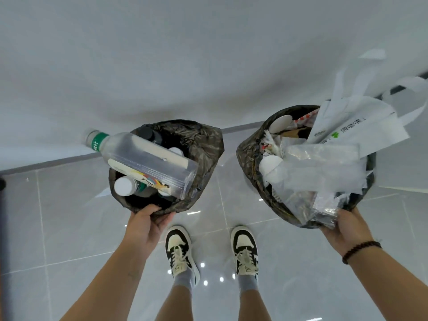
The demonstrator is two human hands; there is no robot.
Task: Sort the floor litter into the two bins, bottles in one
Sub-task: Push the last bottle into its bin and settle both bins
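Two bins lined with black bags stand in front of me by the wall. The left bin [203,144] holds bottles: a large clear bottle [148,162] with a green neck band lies across its top, and smaller white-capped bottles [126,186] sit below it. My left hand [148,224] grips this bin's near rim. The right bin [249,154] is heaped with clear plastic wrap [324,172], paper cups [271,169] and a white printed bag [354,126]. My right hand [347,228] grips its near rim, a bead bracelet on the wrist.
My two feet in black-and-cream sneakers [180,251] stand on glossy grey floor tiles between and just behind the bins. A white wall with a grey skirting strip [51,162] runs behind the bins. No loose litter shows on the visible floor.
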